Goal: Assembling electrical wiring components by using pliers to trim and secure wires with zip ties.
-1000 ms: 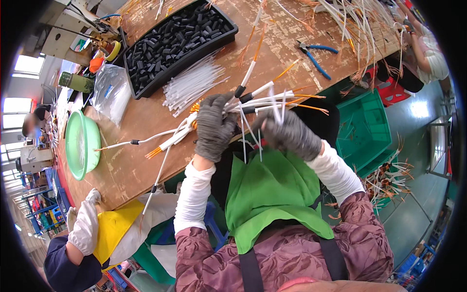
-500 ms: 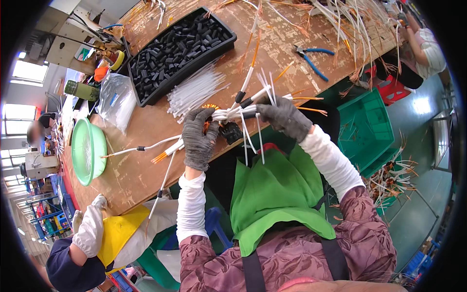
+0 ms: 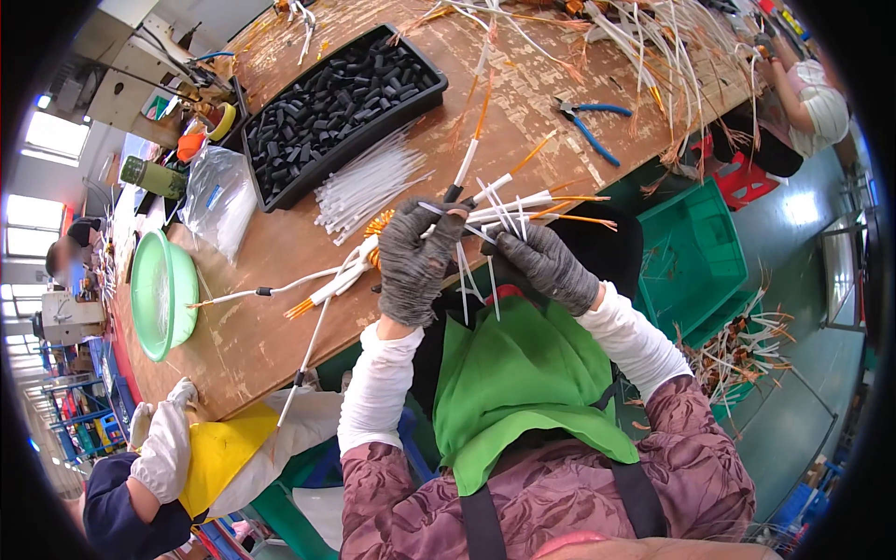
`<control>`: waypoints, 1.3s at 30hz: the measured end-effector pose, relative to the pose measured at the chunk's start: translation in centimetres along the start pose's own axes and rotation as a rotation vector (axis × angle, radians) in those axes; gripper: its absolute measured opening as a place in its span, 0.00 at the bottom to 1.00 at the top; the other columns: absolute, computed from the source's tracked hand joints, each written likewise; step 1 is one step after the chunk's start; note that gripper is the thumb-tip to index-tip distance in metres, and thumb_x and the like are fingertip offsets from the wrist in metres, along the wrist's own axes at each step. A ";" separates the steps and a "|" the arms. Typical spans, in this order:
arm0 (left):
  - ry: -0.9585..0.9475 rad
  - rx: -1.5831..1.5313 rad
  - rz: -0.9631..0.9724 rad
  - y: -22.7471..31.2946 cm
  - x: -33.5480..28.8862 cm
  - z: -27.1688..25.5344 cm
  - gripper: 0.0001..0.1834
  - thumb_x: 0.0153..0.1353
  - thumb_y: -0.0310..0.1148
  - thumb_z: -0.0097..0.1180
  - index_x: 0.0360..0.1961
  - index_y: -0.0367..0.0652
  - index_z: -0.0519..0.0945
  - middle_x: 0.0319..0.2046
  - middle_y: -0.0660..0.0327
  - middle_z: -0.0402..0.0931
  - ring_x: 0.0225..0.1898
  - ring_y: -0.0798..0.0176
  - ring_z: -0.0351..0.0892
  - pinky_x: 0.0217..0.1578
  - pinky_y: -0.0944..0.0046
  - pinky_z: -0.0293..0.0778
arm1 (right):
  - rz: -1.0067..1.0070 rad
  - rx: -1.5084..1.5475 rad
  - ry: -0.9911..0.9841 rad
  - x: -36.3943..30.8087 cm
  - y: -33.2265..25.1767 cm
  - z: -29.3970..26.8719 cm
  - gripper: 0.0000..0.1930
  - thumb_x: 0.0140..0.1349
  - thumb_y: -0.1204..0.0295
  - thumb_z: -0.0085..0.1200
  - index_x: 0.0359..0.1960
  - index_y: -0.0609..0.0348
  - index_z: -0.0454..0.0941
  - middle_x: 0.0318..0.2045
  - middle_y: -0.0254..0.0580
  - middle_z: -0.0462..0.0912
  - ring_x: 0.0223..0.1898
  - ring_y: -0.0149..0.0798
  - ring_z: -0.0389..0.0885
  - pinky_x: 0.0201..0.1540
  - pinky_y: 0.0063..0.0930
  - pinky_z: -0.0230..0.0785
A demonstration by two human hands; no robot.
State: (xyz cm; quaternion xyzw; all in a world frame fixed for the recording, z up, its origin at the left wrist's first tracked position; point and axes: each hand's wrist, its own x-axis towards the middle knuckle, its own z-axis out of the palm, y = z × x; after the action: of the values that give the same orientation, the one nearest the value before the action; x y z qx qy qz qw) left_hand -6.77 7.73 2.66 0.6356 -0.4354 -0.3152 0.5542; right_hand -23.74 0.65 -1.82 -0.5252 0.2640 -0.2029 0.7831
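A bundle of white cables with bare orange-copper ends lies across the table's near edge, partly behind my hands. A coil of copper wire shows at its middle, and a black sleeve sits on one cable. My left hand, in a grey glove, is closed over the bundle, a white cable tie slanting out from its thumb and fingers. To the right, my grey-gloved right hand pinches several thin white cable ties that fan upward. Other tie ends hang below the bundle.
Beyond my hands are a pile of white cable ties and a black tray of black sleeves. Blue-handled pliers lie at right, a green basin at left. Green crates stand right. Co-workers sit at left and far right.
My left hand has moved right along the bundle, from beside the copper coil to near my right hand. A cable tie now shows across its fingers. The view has shifted slightly.
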 end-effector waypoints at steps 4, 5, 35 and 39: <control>-0.008 0.338 0.422 -1.0 -0.1 0.4 0.06 0.54 0.31 0.59 0.27 0.39 0.78 0.25 0.59 0.74 0.28 0.61 0.72 0.31 0.63 0.67 | -0.335 -0.318 0.021 0.3 -0.6 0.6 0.13 0.66 0.65 0.44 0.45 0.58 0.75 0.25 0.29 0.76 0.25 0.18 0.69 0.29 0.13 0.63; -0.013 0.340 0.421 -0.4 0.2 0.4 0.06 0.54 0.31 0.59 0.27 0.39 0.78 0.25 0.59 0.74 0.28 0.61 0.72 0.31 0.63 0.67 | -0.335 -0.314 0.025 0.5 -0.6 0.4 0.13 0.66 0.65 0.44 0.45 0.58 0.75 0.25 0.29 0.76 0.25 0.18 0.69 0.29 0.13 0.63; -0.175 -0.145 -0.143 -1.6 1.5 0.2 0.10 0.54 0.21 0.53 0.37 0.39 0.80 0.34 0.59 0.79 0.37 0.68 0.76 0.39 0.68 0.71 | 0.276 0.471 -0.155 2.8 -0.3 -1.1 0.15 0.67 0.65 0.39 0.47 0.62 0.72 0.14 0.24 0.61 0.11 0.17 0.53 0.13 0.12 0.47; 0.108 0.215 0.349 -3.0 2.1 1.4 0.10 0.52 0.18 0.54 0.36 0.40 0.81 0.30 0.59 0.75 0.33 0.65 0.74 0.35 0.68 0.70 | 0.340 0.469 -0.040 3.0 0.2 -1.0 0.15 0.67 0.65 0.39 0.47 0.62 0.72 0.14 0.23 0.61 0.11 0.17 0.52 0.13 0.12 0.46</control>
State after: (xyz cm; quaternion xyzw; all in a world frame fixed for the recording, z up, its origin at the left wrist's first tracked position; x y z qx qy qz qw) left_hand -6.50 5.21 -0.35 0.6220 -0.5396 -0.1319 0.5519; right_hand -22.05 -1.78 -2.91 -0.2819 0.2784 -0.1139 0.9111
